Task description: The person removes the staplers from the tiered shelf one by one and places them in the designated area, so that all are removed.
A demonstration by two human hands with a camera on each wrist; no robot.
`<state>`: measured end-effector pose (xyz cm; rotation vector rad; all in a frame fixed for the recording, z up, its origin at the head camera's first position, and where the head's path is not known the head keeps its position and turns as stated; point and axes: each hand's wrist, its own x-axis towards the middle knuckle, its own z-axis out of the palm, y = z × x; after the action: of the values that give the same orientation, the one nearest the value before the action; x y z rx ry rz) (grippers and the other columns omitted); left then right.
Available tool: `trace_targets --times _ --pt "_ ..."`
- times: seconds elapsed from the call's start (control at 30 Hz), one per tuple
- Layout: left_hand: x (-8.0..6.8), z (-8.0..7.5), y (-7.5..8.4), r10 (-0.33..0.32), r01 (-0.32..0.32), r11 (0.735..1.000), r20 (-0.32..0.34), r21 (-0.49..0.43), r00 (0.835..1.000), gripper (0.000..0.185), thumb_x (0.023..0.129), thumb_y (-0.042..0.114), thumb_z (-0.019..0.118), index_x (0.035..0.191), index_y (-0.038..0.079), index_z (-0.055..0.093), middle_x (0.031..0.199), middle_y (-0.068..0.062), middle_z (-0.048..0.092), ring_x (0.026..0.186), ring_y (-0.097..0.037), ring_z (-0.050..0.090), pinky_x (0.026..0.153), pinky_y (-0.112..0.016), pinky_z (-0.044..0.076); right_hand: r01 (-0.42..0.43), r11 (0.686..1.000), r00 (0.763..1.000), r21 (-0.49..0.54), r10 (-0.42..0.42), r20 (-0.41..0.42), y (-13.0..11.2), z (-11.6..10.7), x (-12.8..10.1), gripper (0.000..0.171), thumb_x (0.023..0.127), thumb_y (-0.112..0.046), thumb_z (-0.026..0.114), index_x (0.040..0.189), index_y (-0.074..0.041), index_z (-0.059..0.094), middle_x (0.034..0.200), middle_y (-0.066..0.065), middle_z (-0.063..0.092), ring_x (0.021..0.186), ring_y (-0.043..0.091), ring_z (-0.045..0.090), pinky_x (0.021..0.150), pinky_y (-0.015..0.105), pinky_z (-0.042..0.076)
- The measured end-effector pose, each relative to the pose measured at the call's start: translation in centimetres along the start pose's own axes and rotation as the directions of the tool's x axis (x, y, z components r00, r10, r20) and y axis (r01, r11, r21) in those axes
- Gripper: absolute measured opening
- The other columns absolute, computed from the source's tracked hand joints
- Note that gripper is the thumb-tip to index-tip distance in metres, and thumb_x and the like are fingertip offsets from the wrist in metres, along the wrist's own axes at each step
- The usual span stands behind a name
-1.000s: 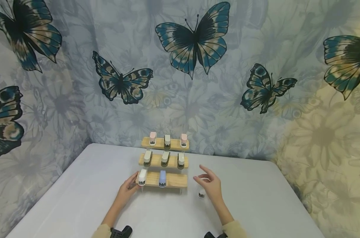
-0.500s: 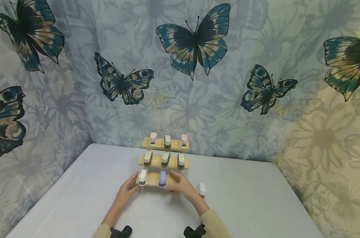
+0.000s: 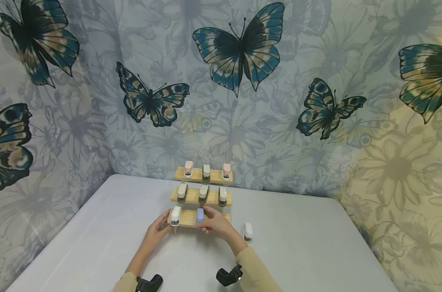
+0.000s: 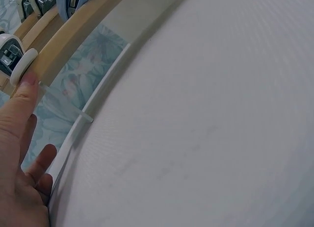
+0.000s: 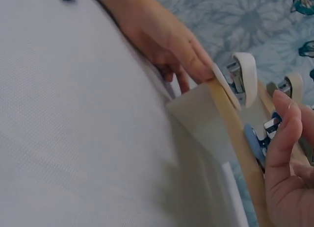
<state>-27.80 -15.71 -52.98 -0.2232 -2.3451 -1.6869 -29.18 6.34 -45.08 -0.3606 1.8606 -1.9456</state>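
Observation:
A three-tier wooden stand [image 3: 187,221] on clear legs bears several small staplers. My left hand [image 3: 156,229] grips the left end of its bottom tier; in the left wrist view the thumb [image 4: 25,92] lies at the board's front edge, close by the white stapler [image 3: 175,215]. On that same tier, my right hand [image 3: 218,224] pinches the blue stapler [image 3: 200,215] between thumb and fingers. The right wrist view shows the blue stapler's base [image 5: 255,144] still at the board, its top partly behind the fingers.
Another white stapler [image 3: 248,232] lies on the white table [image 3: 297,243], right of the stand. Grey-white staplers [image 3: 204,194] line the middle tier. Pink staplers [image 3: 226,171] flank a grey-white one on top. A butterfly-print wall covering [image 3: 239,134] rises behind.
My right hand has moved left from beside the loose white stapler to the bottom tier and taken hold of the blue stapler. The left hand has stayed at the stand's end.

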Motion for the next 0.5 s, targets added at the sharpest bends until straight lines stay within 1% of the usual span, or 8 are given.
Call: trace_targets --times 0.17,0.33,0.5 --pt "0.06 -0.03 0.08 0.002 -0.002 1.0 0.0 -0.001 1.0 0.055 0.068 0.037 0.057 0.118 0.025 0.035 0.118 0.002 0.037 0.108 -0.018 0.029 0.083 -0.047 0.025 0.022 0.999 1.0 0.025 -0.021 -0.01 -0.12 0.09 0.06 0.069 0.063 -0.006 0.065 0.121 -0.002 0.027 0.121 0.017 0.026 0.046 0.011 0.047 0.04 0.019 0.041" --pt "0.03 -0.03 -0.02 0.006 -0.007 1.0 -0.003 -0.005 1.0 0.055 0.068 0.035 0.058 0.118 0.023 0.036 0.116 0.001 0.039 0.108 -0.019 0.029 0.082 -0.048 0.026 0.031 0.999 0.999 0.012 -0.031 -0.032 -0.2 0.07 -0.07 0.067 0.062 -0.005 0.065 0.119 -0.001 0.03 0.118 0.018 0.031 0.04 0.01 0.044 0.035 0.019 0.039" --pt "0.04 0.01 -0.08 0.005 -0.005 1.0 0.001 -0.012 1.0 0.055 0.068 0.034 0.058 0.118 0.025 0.036 0.117 0.002 0.038 0.108 -0.017 0.029 0.083 -0.046 0.026 0.022 0.997 0.997 -0.071 -0.027 -0.074 -0.37 0.0 -0.35 0.066 0.061 -0.01 0.068 0.117 -0.003 0.035 0.116 0.017 0.035 0.038 0.009 0.043 0.033 0.02 0.039"
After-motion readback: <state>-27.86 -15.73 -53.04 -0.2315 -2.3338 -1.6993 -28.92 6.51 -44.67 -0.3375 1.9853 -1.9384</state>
